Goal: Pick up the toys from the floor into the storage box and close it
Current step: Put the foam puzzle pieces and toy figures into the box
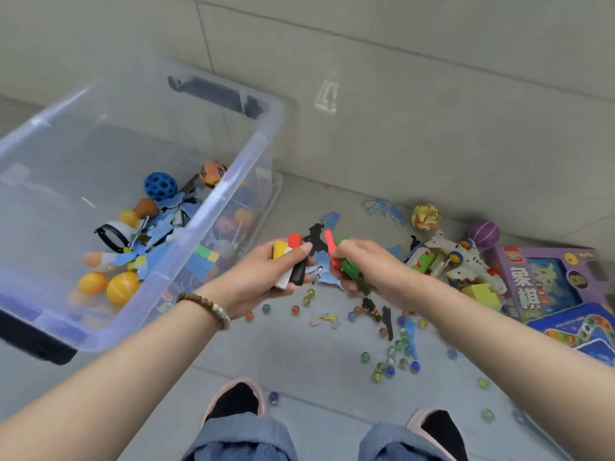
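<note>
The blocks (pixel 281 250) are coloured yellow, red, white and black; the pieces (pixel 350 272) red and green; the ball (pixel 160 186) blue.

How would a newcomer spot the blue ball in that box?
Find the clear storage box on the left. Along its right wall, toward the far end, lies the blue ball. Only it is blue and pitted with holes; neighbouring balls are orange or yellow.
</note>
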A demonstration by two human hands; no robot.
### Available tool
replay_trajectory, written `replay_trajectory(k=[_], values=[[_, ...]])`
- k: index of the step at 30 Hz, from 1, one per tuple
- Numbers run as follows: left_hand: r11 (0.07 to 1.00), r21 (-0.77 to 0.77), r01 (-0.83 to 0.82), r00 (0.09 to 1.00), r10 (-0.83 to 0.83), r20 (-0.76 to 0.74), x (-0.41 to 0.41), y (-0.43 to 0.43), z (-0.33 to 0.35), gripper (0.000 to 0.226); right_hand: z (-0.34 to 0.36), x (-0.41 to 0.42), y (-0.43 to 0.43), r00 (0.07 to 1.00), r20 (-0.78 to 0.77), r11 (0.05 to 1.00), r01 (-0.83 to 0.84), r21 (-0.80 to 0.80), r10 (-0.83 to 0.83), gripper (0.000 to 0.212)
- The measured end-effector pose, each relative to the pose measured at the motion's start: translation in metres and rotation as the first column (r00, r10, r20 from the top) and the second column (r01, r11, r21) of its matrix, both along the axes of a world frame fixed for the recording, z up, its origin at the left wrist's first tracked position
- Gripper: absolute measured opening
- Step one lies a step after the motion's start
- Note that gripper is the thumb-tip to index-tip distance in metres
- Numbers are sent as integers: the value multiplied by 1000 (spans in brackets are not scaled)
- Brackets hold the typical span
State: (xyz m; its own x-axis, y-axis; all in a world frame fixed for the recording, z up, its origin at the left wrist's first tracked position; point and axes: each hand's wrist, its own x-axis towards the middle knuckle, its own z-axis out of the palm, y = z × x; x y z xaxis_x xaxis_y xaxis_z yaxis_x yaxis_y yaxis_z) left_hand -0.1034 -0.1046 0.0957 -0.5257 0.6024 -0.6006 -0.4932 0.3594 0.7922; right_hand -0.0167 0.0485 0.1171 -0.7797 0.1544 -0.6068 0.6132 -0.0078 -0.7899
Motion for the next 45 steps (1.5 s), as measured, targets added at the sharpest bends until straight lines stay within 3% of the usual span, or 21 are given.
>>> replay_trajectory(k=[3, 6, 9, 11, 14, 18, 24, 31, 39, 42, 45], values=[[998, 38, -51, 988, 56, -141, -28, -21, 60, 23, 60, -28, -15, 996, -83, 996, -28, -82, 21, 21], [998, -31, -51, 962, 40, -269, -64, -53, 98, 22, 93, -71, -45, 989, -126, 992, -91, -92, 79, 24], [992, -112, -64, 977, 40, -208, -96, -89, 103, 21, 98, -116, -84, 990, -83, 979, -127, -163, 114, 19], [988, -107, -109, 993, 103, -63, -113, -114, 98, 24, 87, -141, -104, 995, -47, 970, -94, -224, 85, 16], [975, -89, -203, 972, 211, 101, -131, -145, 85, 41, 70, -155, -117, 999, 33, 960, 21, -279, -12, 45], [967, -146, -208, 978, 203, -52, -140, -148, 85, 50, 70, -140, -96, 998, -5, 937, 59, -344, -65, 41], [997, -66, -49, 986, 38, -159, -125, -85, 104, 49, 77, -84, 0, 982, -41, 965, 174, -197, -185, 28], [959, -40, 279, 951, -282, -126, -59, 50, 88, 45, 43, 26, 114, 926, 78, 929, 369, 22, -369, 43], [794, -307, 525, 823, -566, -55, 28, 152, -30, 53, -52, 122, 159, 890, 341, 941, 222, 256, -303, 41], [744, -340, 575, 796, -605, 23, 55, 170, -74, 47, -82, 138, 158, 892, 341, 895, 136, 425, -298, 39], [723, -383, 576, 786, -619, 14, 73, 184, -106, 29, -107, 154, 160, 884, 276, 809, 171, 562, -378, 38]])
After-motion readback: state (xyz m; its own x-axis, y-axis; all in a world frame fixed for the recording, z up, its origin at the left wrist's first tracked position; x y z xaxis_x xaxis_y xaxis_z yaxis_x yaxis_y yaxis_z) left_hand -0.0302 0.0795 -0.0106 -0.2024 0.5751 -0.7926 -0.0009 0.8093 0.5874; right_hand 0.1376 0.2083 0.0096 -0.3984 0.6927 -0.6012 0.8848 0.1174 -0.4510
